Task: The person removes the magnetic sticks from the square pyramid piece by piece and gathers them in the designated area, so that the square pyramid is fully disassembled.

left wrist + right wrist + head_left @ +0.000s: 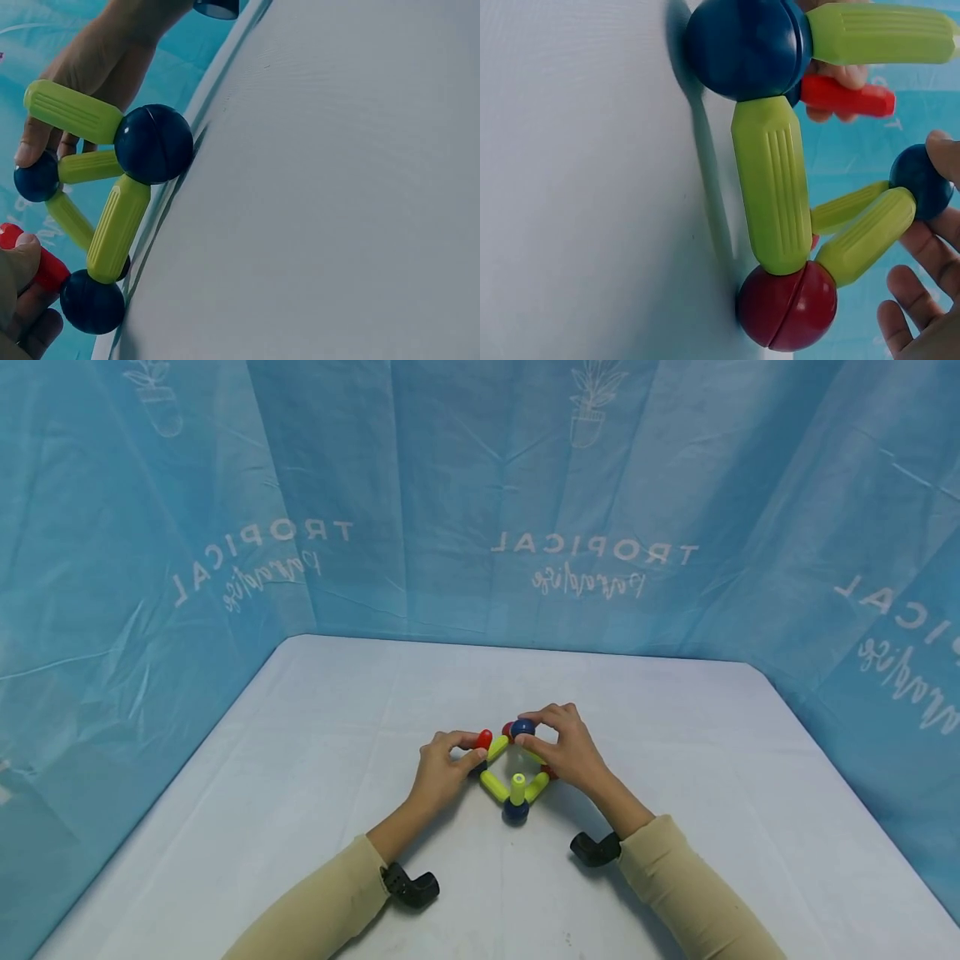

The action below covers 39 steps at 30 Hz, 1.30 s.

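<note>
A ring of green magnetic rods [772,187] joined by balls sits on the table. My left hand [441,772] pinches a red rod [484,740] standing on the left blue ball [92,301]. At the far side, my right hand [564,748] holds a blue ball [522,727] between thumb and fingers; green rods meet it in the right wrist view. The front blue ball [515,812] bears a raised green rod [517,788]. A red ball [787,307] forms the right corner. Another red ball [507,732] is partly hidden behind the held blue one.
A white-covered table [300,827] spreads around the build. Blue printed curtains [450,485] hang behind it and along both sides. Black wrist mounts [411,888] jut out from both sleeves.
</note>
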Each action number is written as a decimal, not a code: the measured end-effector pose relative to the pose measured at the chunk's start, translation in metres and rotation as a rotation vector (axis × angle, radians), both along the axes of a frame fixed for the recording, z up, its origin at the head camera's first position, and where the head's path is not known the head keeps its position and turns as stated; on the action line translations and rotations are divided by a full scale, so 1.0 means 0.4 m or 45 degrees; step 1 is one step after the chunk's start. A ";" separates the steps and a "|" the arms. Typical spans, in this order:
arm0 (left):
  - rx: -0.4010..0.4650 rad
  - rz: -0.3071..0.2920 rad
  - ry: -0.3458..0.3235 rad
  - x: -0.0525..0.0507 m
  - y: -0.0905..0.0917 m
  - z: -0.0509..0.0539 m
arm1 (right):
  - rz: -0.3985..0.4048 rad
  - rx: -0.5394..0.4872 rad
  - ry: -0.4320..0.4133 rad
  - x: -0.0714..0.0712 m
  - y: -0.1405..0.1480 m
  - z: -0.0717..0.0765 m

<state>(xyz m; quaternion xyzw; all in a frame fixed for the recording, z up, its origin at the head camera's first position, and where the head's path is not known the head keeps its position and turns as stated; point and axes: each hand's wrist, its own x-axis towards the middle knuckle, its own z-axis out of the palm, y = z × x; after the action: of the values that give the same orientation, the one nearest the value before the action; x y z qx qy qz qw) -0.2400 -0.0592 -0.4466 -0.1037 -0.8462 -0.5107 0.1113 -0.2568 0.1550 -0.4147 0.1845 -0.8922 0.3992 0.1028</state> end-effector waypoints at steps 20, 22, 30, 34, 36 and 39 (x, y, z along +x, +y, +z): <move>0.041 -0.045 0.036 0.098 -0.003 0.000 | -0.070 -0.049 -0.125 -0.024 0.029 0.007; 0.026 -0.064 0.052 0.109 0.003 0.001 | -0.067 -0.052 -0.126 -0.027 0.031 0.007; 0.055 -0.094 0.102 0.100 0.001 0.007 | -0.054 -0.049 -0.135 -0.030 0.031 0.011; 0.040 -0.056 0.109 0.051 -0.003 0.012 | -0.056 -0.054 -0.139 -0.027 0.029 0.012; -0.014 -0.042 0.084 0.024 -0.002 0.014 | -0.050 -0.057 -0.143 -0.026 0.026 0.012; -0.086 -0.073 0.023 -0.011 0.005 0.017 | -0.028 -0.064 -0.145 -0.023 0.022 0.012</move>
<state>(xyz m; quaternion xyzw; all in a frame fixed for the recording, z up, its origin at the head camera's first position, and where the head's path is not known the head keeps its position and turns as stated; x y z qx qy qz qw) -0.2443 -0.0571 -0.4399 -0.1362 -0.8585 -0.4840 0.1008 -0.2662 0.1636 -0.4099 0.1489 -0.8883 0.4302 0.0608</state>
